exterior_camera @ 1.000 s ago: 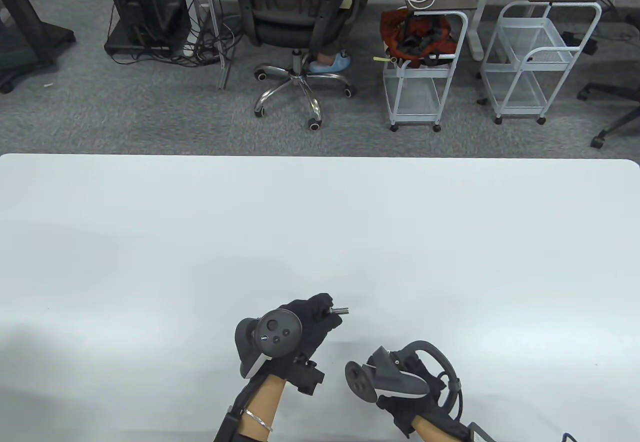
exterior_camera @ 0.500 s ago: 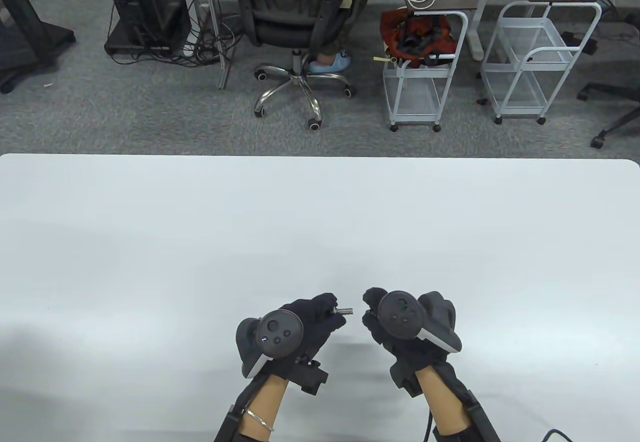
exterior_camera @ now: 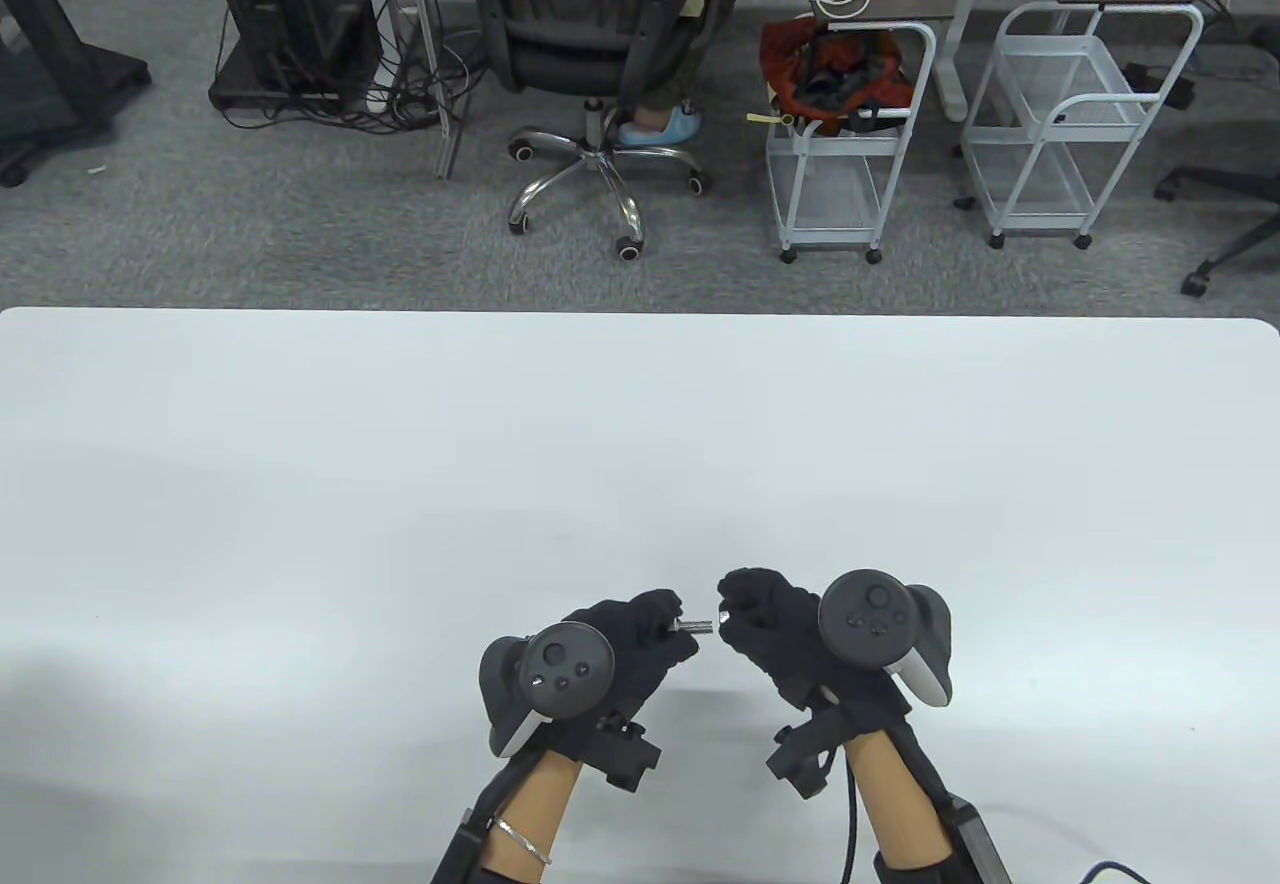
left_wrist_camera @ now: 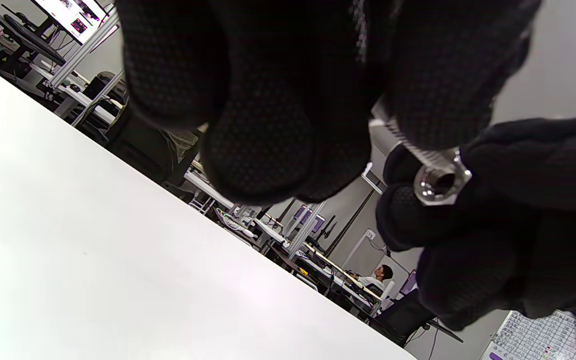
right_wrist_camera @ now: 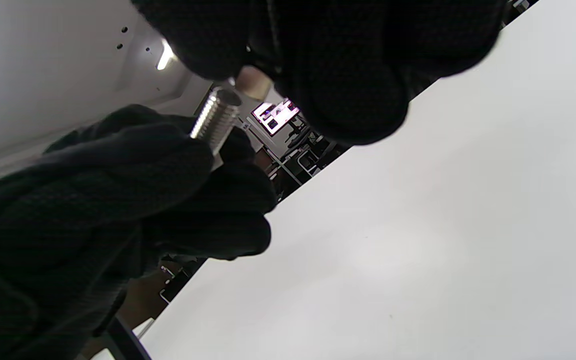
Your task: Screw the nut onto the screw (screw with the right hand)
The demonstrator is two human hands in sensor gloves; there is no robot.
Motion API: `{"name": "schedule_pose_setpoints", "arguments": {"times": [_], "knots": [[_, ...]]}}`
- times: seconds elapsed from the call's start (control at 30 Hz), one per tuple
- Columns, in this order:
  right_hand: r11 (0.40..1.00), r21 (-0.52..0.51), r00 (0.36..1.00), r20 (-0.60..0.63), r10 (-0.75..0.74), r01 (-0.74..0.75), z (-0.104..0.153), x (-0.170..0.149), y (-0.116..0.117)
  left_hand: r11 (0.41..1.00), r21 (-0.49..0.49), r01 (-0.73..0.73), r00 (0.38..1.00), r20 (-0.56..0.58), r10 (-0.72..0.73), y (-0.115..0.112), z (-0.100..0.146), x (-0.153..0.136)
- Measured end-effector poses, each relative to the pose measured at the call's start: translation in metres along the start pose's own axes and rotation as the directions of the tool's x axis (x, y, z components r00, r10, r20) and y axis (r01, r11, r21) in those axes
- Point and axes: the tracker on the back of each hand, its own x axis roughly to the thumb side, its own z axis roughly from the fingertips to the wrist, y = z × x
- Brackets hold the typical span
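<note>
Since 1.0 s ago your right hand [exterior_camera: 775,629] has risen to the screw [exterior_camera: 690,625] tip | left hand [exterior_camera: 625,639] grips screw, right pinches nut [left_wrist_camera: 442,182] there | step: thread start | next: square nut, then turn.

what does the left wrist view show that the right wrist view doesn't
Only the left wrist view shows the hex nut, open bore facing the camera, pinched by the right hand at the screw's tip.

Only the right wrist view shows the screw's threaded shaft in clear profile, jutting from the left hand; the nut itself is not plainly visible there.

Both show the two gloved hands meeting at the screw, held above the white table.
</note>
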Motion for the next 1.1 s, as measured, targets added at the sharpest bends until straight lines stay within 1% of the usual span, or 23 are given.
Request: {"name": "schedule_pose_setpoints", "arguments": {"times": [0.13,0.43,0.5,0.63,0.77,0.83,0.9,1.0,1.1], "knots": [[0.997,-0.017,0.997,0.002,-0.073,0.073,0.002,0.001,0.003,1.0,0.0,-0.004,1.0,0.005,0.004,-0.001,0.0,0.001],[0.995,-0.023,0.995,-0.013,-0.1,0.099,0.002,-0.001,0.006,1.0,0.009,0.018,1.0,0.018,-0.019,-0.001,0.0,0.003],[0.992,-0.006,0.992,-0.021,-0.122,0.122,0.002,-0.003,0.008,1.0,0.011,0.019,1.0,0.02,-0.02,-0.002,0.0,0.003],[0.976,0.105,0.982,-0.019,-0.187,0.188,0.0,-0.005,0.012,0.999,0.027,0.028,0.999,0.032,-0.029,-0.001,0.001,0.005],[0.958,0.145,0.969,-0.03,-0.245,0.247,-0.001,-0.009,0.016,0.999,0.033,0.033,0.999,0.033,-0.034,-0.001,0.001,0.005],[0.957,0.133,0.966,-0.044,-0.256,0.259,-0.001,-0.012,0.017,0.998,0.039,0.049,0.998,0.038,-0.051,-0.002,0.002,0.006],[0.948,0.105,0.953,-0.063,-0.296,0.302,-0.001,-0.014,0.019,0.998,0.043,0.051,0.998,0.039,-0.053,-0.001,0.002,0.006],[0.923,0.038,0.921,-0.085,-0.379,0.383,0.0,-0.02,0.023,0.998,0.049,0.039,0.998,0.039,-0.041,0.0,0.002,0.005],[0.909,0.035,0.907,-0.096,-0.409,0.414,0.0,-0.022,0.024,0.999,0.046,0.029,0.999,0.036,-0.031,0.001,0.002,0.004]]}}
